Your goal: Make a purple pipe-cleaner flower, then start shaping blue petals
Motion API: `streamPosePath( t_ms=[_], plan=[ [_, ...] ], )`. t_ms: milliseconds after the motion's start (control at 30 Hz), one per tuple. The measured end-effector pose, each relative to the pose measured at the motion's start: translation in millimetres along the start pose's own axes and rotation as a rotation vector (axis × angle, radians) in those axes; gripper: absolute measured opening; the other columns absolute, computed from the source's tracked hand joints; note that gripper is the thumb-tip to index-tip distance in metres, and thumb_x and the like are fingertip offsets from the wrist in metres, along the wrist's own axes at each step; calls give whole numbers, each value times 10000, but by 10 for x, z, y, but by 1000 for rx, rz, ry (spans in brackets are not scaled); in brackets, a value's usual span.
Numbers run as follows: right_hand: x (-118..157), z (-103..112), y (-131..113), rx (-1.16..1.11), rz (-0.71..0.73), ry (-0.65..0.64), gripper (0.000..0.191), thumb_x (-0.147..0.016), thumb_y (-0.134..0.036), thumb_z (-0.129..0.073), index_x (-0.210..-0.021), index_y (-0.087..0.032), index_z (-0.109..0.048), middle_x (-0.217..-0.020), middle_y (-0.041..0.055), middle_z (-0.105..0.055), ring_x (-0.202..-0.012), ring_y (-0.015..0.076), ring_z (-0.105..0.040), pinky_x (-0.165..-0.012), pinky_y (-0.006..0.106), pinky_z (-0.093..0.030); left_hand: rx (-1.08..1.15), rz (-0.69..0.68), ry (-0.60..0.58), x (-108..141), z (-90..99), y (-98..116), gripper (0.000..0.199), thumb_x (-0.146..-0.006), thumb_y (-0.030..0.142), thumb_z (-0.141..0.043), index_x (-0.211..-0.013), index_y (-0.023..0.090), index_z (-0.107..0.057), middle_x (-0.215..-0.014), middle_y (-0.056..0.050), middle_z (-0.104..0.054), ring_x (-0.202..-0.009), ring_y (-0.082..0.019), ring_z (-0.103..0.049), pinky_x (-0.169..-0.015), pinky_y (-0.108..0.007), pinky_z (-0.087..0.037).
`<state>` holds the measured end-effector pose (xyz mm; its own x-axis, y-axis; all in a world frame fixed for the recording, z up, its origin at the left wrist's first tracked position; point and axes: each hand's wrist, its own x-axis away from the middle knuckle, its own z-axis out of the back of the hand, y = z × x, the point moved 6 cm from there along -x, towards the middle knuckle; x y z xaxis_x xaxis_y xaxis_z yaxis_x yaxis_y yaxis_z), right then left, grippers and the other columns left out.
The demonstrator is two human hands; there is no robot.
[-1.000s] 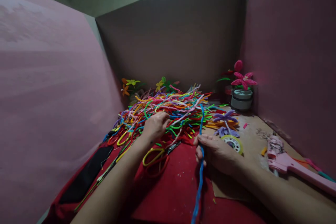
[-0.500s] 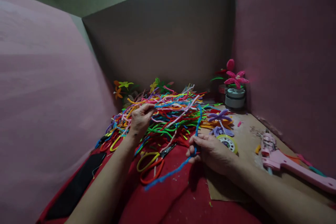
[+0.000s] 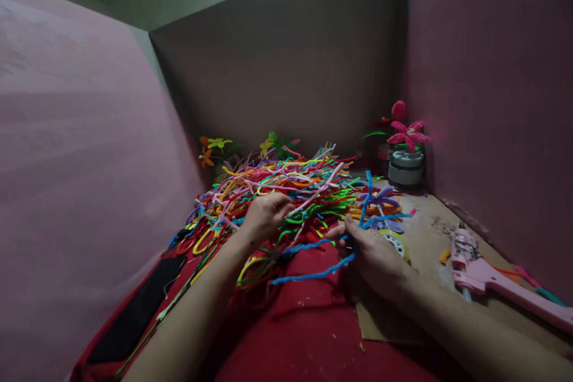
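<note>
My right hand (image 3: 371,250) is closed on blue pipe cleaners (image 3: 313,273), low over the red cloth (image 3: 313,334). Two of their lengths stick out to the left, and others rise up and to the right past the thumb. My left hand (image 3: 268,213) is at the front of a large heap of many-coloured pipe cleaners (image 3: 286,176), its fingers curled together. Whatever lies between those fingertips, if anything, I cannot make out. Below the left hand, partly behind the forearm, lie scissors with yellow and red handles (image 3: 245,271).
A purple pipe-cleaner flower (image 3: 380,196) and a yellow-rimmed wheel (image 3: 396,243) lie beyond my right hand. On the cardboard (image 3: 430,221) rests a pink glue gun (image 3: 481,274). A pink flower (image 3: 408,134) stands in a grey pot (image 3: 405,170). A flat black object (image 3: 138,310) lies left.
A second blue pipe cleaner has joined the first in my right hand. My left hand has let go of blue and moved right and slightly down. The view has shifted a little.
</note>
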<state>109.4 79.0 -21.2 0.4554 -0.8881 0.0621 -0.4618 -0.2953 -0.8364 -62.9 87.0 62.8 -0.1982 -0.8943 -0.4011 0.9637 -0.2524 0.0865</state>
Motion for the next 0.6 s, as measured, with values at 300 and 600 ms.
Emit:
streamPosePath(
  t_ms=[300,600],
  plan=[
    [-3,-64,4,-26,-5,-75,468,-758,-565,-499,-672,-127,-638,-632,62,-626,-561,126,-563,-536,247,-425,-55,107,128,-51,-41,-573,161,-752,292,-520,-736,194,-648,-868,-82,-626,-863,-214,-544,-741,-299,-419],
    [-6,-114,43,-128,-32,-206,389,-829,-476,-450,-820,-128,-624,-484,2,-532,-486,138,-547,-557,294,-432,407,343,517,-169,738,-819,235,-657,350,-594,-744,139,-650,-615,0,-616,-561,-115,-545,-528,-211,-422]
  ],
)
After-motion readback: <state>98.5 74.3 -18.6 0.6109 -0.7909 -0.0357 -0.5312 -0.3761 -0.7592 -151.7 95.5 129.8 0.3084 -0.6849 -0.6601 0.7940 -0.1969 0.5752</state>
